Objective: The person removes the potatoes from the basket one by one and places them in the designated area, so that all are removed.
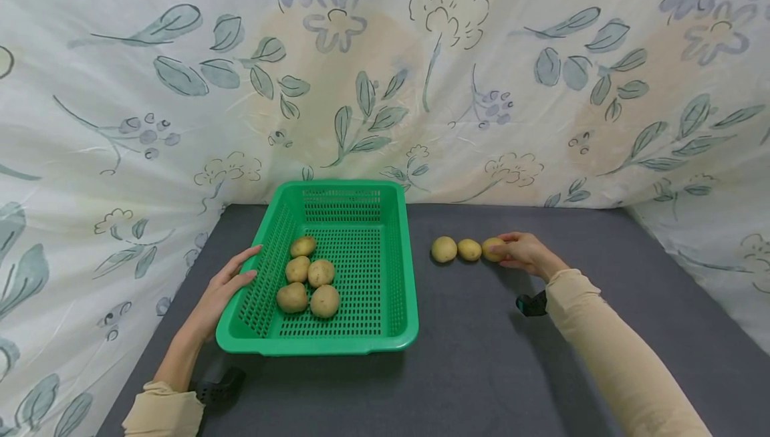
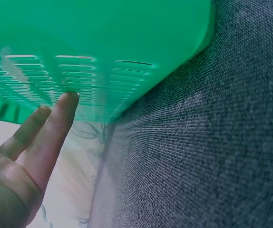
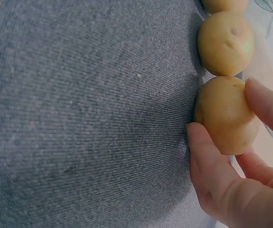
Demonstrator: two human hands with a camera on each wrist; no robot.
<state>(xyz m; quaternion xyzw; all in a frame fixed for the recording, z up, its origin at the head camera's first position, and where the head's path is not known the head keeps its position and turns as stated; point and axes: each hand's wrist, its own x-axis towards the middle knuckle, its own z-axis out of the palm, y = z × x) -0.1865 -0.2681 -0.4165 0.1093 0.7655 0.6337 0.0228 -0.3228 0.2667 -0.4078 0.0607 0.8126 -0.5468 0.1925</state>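
Note:
At the right end of a row of potatoes, my right hand [image 1: 525, 253] pinches a round yellow potato [image 3: 226, 114] between thumb and fingers. The potato sits on the dark cloth, right against the middle, smaller-looking potato [image 1: 469, 250] of the row. A larger potato [image 1: 444, 249] forms the left end. My left hand [image 1: 221, 290] is at the left side of a green plastic basket [image 1: 385, 343], its fingertips at the rim. In the left wrist view its fingers [image 2: 55, 123] are extended against the slotted outer wall. Several potatoes [image 1: 321, 273] lie in the basket's left half.
A dark grey cloth [image 1: 469, 357] covers the table. Floral fabric [image 1: 385, 76] hangs behind it and along both sides. Black wrist devices [image 1: 532, 304] are worn on both wrists below the hands.

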